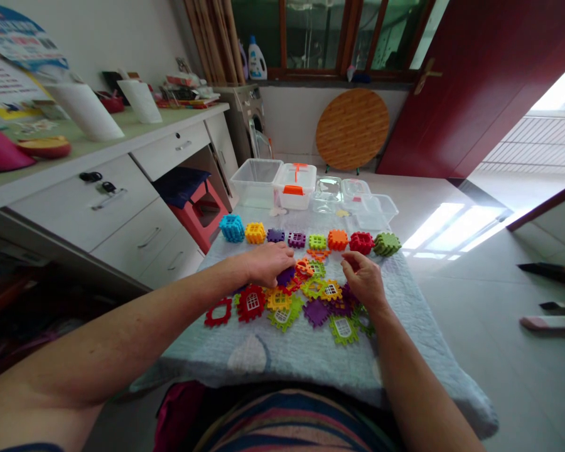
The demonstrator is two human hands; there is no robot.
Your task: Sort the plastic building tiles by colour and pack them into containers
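Reaching among flat, tooth-edged plastic tiles [316, 312]

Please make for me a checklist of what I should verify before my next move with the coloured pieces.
1. Stacks in one row, each of one colour: ok, eight stand side by side.
2. Loose pieces sorted by colour: not ok, they lie mixed and partly overlap.
3. Left hand has a firm grip: cannot tell, it is down at the loose pieces and its fingertips are hard to see.
4. Right hand is empty: cannot tell, its fingers are bent together and the detail is too small.
5. Big box behind the stacks is open: ok, no lid is on it.
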